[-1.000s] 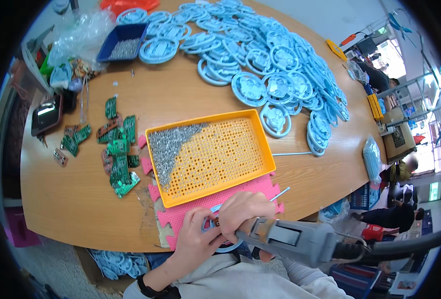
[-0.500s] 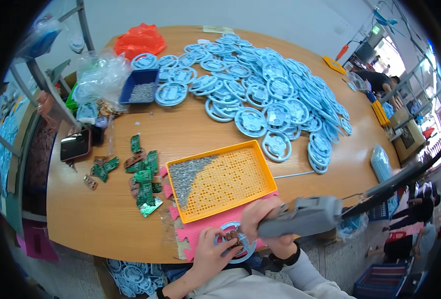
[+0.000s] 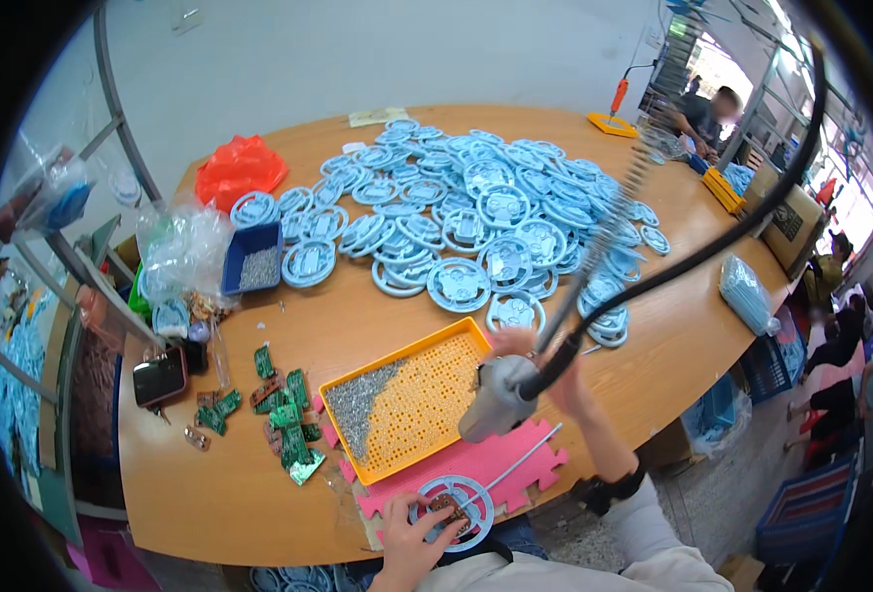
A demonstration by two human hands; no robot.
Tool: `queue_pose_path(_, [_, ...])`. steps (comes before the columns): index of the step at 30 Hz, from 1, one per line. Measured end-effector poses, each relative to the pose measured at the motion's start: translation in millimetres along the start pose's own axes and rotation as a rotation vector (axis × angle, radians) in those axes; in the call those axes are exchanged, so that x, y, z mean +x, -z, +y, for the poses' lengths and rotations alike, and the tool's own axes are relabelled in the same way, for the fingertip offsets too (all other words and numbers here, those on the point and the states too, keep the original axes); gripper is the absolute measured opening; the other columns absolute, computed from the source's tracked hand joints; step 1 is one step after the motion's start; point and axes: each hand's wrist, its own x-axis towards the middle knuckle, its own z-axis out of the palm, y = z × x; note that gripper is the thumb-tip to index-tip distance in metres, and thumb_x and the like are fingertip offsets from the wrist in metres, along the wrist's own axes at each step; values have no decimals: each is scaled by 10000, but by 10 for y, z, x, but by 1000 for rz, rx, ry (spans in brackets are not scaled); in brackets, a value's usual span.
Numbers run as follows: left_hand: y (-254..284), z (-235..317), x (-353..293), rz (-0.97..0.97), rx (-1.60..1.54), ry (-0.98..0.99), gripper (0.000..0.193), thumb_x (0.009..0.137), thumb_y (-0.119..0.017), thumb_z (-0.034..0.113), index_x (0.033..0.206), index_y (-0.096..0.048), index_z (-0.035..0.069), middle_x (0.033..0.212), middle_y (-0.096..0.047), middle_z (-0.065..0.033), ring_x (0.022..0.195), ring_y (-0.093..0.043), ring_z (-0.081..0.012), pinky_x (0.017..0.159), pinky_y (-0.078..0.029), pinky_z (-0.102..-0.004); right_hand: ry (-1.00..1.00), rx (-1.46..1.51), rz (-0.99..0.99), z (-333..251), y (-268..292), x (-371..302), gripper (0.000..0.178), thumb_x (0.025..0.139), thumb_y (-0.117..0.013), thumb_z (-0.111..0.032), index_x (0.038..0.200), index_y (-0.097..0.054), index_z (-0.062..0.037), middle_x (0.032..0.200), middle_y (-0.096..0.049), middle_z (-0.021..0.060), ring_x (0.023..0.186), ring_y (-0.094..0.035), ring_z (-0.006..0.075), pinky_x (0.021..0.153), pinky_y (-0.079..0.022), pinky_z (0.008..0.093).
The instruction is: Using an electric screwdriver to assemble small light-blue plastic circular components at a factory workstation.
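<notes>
"Up from the blue ring (image 3: pixel 488 515) come the right hand (image 3: pixel 569 386) and the gray driver (image 3: pixel 497 400), and now they're over the yellow tray (image 3: pixel 397 468). Is that hand closed?"

"I can't tell. The driver hides its fingers. The left hand (image 3: pixel 412 538) is down at the ring, pinching the brown board (image 3: pixel 443 504)."

"How much is done?"

"One board sits inside this ring, I think. I can't see if it's stuck tight. Lots of green boards (image 3: pixel 289 414) lie loose on the counter (image 3: pixel 229 503), and I see no boards on the big heap of rings (image 3: pixel 506 205). So I'd say plenty is left."

"What does the ring look like?"

"Pale blue and round, like a little wheel. It's at the near edge of the pink mat (image 3: pixel 515 462). The board is small and brown, and fingers cover part of it."
</notes>
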Motion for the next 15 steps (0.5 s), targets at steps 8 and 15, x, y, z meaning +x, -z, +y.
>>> queue_pose_path(8, [73, 84, 22, 35, 63, 93, 280, 623, -846, 168, 869, -733, 101, 969, -518, -95, 946, -508, -275, 772, -421, -381, 169, -1754, 746, 197, 1128, 1124, 482, 721, -768, -443, 958, -606, -56, 934, -560, 123, 916, -538, 290, 794, -423, 457])
queue_pose_path(15, [178, -5, 44, 85, 95, 60, 285, 623, -844, 145, 871, -717, 85, 971, -503, -100, 943, -496, -278, 774, -415, -379, 144, -1506, 820, 375, 1378, 1284, 361, 696, -751, -232, 950, -548, -73, 898, -589, 129, 886, -582, 314, 771, -426, 475])
